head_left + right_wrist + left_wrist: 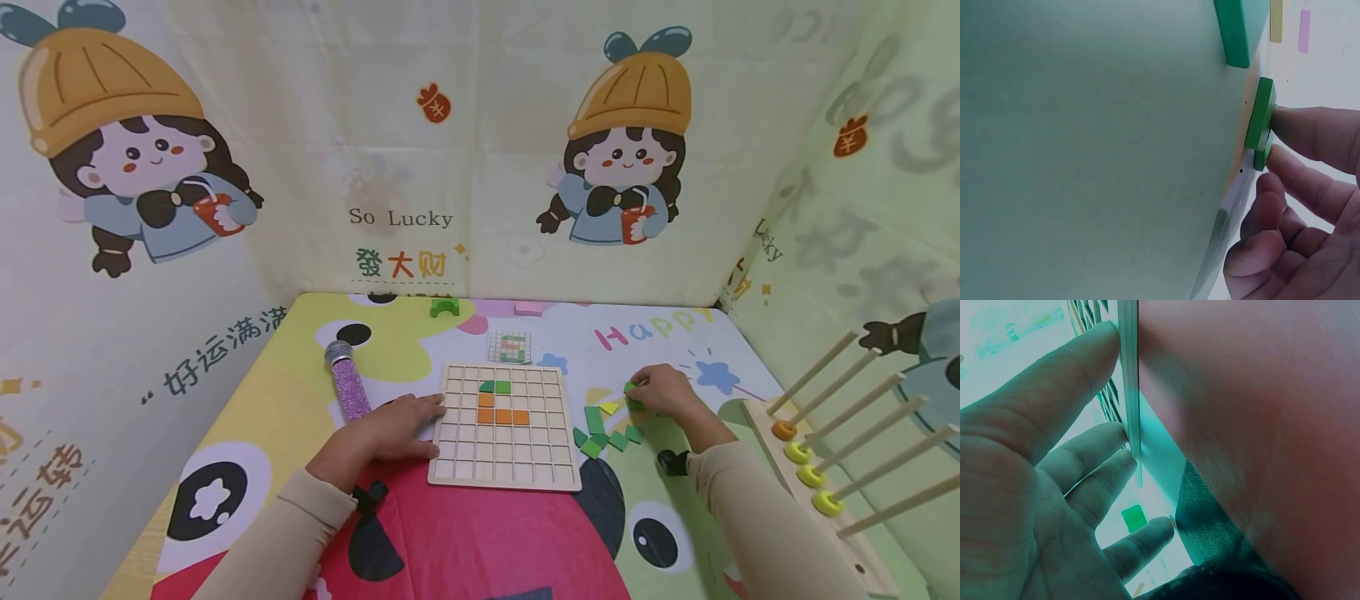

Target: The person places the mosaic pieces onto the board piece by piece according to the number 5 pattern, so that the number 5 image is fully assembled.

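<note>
A wooden grid board (465, 467) lies flat, with green and orange tiles (502, 416) in several of its upper cells. My left hand (393, 429) rests beside it, straight fingertips and thumb touching its left edge; the left wrist view shows the fingers (1091, 453) against that edge. To the board's right, my right hand (663, 392) pinches a green tile (1262, 115) between thumb and forefinger, low over the table; a second green piece (1262, 157) sits right by it. Loose green tiles (595, 421) and a yellow triangle (609, 408) lie near that hand.
A pattern card (511, 346) lies behind the board. A glittery purple microphone (348, 383) is at the left. Green arch (445, 307) and pink block (528, 308) sit at the back. A wooden peg stand (806, 492) with rings occupies the right edge.
</note>
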Available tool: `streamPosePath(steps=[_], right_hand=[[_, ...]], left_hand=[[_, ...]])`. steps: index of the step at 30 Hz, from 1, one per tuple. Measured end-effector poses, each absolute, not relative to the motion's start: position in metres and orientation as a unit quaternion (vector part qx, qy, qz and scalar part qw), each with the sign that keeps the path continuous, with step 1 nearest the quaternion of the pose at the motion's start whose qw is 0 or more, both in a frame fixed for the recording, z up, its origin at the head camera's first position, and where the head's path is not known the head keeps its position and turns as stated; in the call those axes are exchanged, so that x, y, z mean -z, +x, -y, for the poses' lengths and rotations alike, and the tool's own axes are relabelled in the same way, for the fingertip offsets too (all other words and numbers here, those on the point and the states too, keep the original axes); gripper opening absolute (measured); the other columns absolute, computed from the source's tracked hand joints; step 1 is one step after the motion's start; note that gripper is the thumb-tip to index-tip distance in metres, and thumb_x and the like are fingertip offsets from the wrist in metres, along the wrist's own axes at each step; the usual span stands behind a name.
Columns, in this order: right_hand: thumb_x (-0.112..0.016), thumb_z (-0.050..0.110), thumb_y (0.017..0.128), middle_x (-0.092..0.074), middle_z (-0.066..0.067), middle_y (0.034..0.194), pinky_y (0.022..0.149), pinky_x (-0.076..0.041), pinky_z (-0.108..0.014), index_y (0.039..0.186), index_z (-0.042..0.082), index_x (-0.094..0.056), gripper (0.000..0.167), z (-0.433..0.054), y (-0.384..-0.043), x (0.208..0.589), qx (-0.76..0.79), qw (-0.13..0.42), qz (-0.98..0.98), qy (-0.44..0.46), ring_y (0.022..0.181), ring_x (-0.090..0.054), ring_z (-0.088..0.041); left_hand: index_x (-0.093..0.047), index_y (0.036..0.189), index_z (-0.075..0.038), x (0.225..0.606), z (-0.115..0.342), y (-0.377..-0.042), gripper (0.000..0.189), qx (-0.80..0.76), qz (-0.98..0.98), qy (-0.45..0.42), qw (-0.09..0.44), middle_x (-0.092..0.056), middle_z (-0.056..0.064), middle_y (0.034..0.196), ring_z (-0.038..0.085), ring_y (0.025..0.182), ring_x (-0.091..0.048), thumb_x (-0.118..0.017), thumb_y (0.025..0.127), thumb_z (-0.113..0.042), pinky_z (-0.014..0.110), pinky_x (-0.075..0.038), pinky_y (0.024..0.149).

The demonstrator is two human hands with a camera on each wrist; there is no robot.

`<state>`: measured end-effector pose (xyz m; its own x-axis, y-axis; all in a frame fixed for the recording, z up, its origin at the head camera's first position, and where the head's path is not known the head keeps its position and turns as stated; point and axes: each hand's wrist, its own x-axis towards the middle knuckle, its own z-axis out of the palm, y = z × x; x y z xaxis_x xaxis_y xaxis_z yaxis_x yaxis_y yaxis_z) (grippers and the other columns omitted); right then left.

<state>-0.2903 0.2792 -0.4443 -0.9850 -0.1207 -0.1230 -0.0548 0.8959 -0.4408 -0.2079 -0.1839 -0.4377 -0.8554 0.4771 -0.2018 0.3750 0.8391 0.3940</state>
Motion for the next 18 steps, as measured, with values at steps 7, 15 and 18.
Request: streamPosePath(steps=[7,15,18], right_hand=[[-0.07,0.018,0.096,-0.069,-0.024,0.109,0.064,-0.055,-0.038,0.114,-0.007,-0.067,0.031,-0.2781,-0.2916,0.444,0.227,0.071,-0.971,-0.031,0.083,-0.064,-0.03],[-0.074,0.017,0.092,-0.07,-0.021,0.105,0.071,-0.053,-0.04,0.101,-0.001,-0.068,0.021,-0.2765,-0.2932,0.444,0.212,0.055,-0.974,-0.052,0.089,-0.063,-0.031],[-0.074,0.018,0.092,-0.07,-0.022,0.11,0.071,-0.054,-0.04,0.107,-0.002,-0.068,0.025,-0.2753,-0.2934,0.4432,0.226,0.057,-0.971,-0.047,0.092,-0.063,-0.032]], left_hand=[[-0.056,0.15,-0.01,0.4382,0.1831,-0.2078,0.068,-0.179,-0.947,0.221,0.149,-0.042,0.01,0.165,0.044,0.148,-0.04,-0.08,0.089,-0.029,0.054,-0.038,0.12],[-0.056,0.149,-0.011,0.4403,0.1821,-0.2065,0.068,-0.18,-0.95,0.209,0.15,-0.041,0.008,0.165,0.042,0.149,-0.04,-0.081,0.089,-0.029,0.053,-0.04,0.119],[-0.056,0.149,-0.011,0.4414,0.1821,-0.2066,0.067,-0.184,-0.949,0.208,0.152,-0.041,0.007,0.166,0.042,0.149,-0.039,-0.081,0.089,-0.029,0.052,-0.04,0.119]])
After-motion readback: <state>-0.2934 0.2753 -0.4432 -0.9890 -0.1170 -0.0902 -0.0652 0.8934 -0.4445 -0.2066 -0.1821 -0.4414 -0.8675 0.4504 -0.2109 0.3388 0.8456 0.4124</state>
